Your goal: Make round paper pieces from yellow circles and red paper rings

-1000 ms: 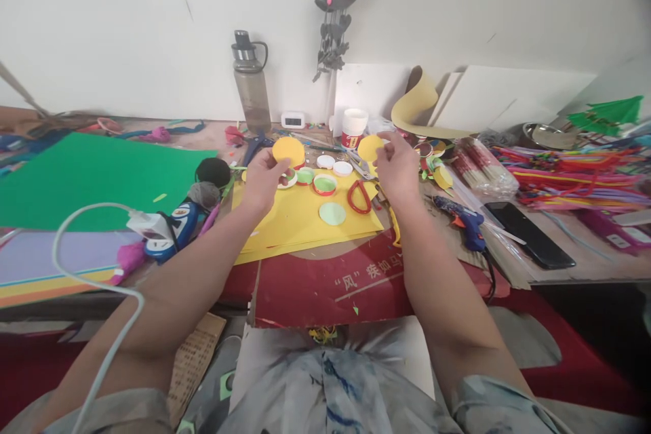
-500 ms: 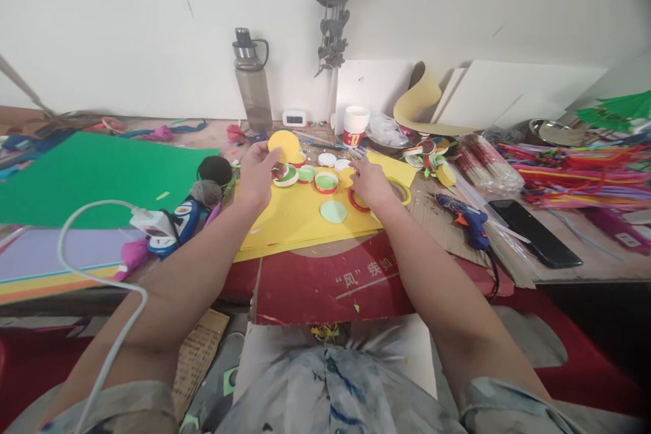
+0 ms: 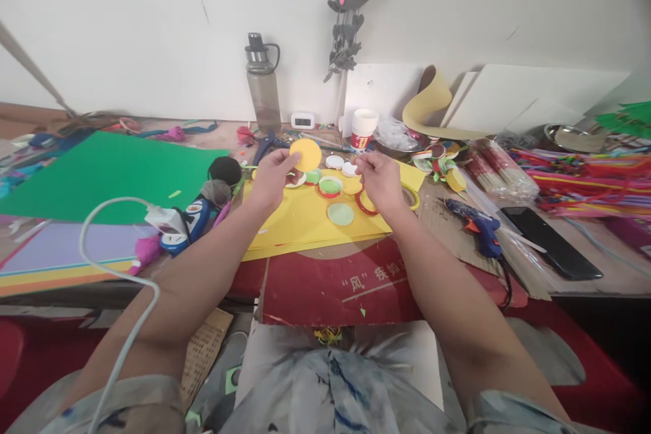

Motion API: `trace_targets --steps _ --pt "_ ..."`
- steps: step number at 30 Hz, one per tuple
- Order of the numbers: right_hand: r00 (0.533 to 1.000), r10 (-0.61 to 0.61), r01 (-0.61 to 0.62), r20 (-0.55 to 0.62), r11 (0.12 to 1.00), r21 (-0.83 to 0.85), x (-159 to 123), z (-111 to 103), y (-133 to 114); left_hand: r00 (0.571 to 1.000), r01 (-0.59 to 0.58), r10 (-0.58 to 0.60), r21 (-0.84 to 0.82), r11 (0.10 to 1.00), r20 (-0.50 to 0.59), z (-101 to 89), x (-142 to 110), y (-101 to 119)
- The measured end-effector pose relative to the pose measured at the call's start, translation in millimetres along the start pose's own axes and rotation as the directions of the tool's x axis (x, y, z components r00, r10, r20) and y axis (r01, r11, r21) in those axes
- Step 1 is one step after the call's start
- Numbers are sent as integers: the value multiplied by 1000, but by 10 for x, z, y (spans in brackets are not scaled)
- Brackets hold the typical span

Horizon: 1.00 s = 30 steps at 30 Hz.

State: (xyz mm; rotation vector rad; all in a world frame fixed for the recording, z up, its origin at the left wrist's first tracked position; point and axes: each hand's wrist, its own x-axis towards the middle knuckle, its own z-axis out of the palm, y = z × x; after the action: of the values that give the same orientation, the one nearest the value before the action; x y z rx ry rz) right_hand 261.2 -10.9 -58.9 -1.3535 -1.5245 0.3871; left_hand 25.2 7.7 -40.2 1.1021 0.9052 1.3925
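Note:
Between thumb and fingers, my left hand [image 3: 272,180] pinches a flat round yellow disc [image 3: 307,154] by its edge. My right hand [image 3: 381,183] is closed, fingertips pinched together to the right of that disc; whatever they hold, if anything, is too small to make out. Below the hands lie yellow sheets [image 3: 295,220] carrying a pale green disc [image 3: 340,213] and a shallow red-rimmed round piece with a green inside [image 3: 330,186]. White discs [image 3: 334,162] sit behind them. A red ring [image 3: 364,203] is partly covered by my right hand, beside a yellow ring [image 3: 416,199].
A blue glue gun [image 3: 483,234] and a black phone [image 3: 552,243] lie at right. Behind stand a water bottle [image 3: 263,95] and paper cups [image 3: 365,127]. At left are a green sheet [image 3: 116,176] and a power strip [image 3: 188,227] with a white cable [image 3: 152,291].
My right hand has lifted off the pieces on the yellow sheet, its fingers now pinched. The left hand still holds the yellow disc, now nearer the right hand. The view has shifted slightly.

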Motion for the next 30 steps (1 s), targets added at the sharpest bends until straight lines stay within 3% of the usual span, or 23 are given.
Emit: trace_targets --steps 3,9,14,19,24,30 --pt "994 102 -107 50 988 116 -65 49 -102 998 23 -25 38 999 57 15 -37 -10" --pt "998 33 -44 60 981 187 -97 56 -159 982 38 -64 145 989 180 -1 -57 -78" --pt "997 56 -68 51 951 303 -66 73 -149 981 11 -38 143 990 188 5 -72 -91" --pt "979 26 -114 203 894 433 -68 65 -169 973 86 -83 -4 996 214 22 -79 -57" --pt "900 -67 -142 431 889 435 -127 69 -251 947 220 -189 -93 971 260 58 -105 -45" --pt "874 -70 -141 480 910 389 -187 164 -299 893 305 -258 -72 950 370 86 -166 -82"
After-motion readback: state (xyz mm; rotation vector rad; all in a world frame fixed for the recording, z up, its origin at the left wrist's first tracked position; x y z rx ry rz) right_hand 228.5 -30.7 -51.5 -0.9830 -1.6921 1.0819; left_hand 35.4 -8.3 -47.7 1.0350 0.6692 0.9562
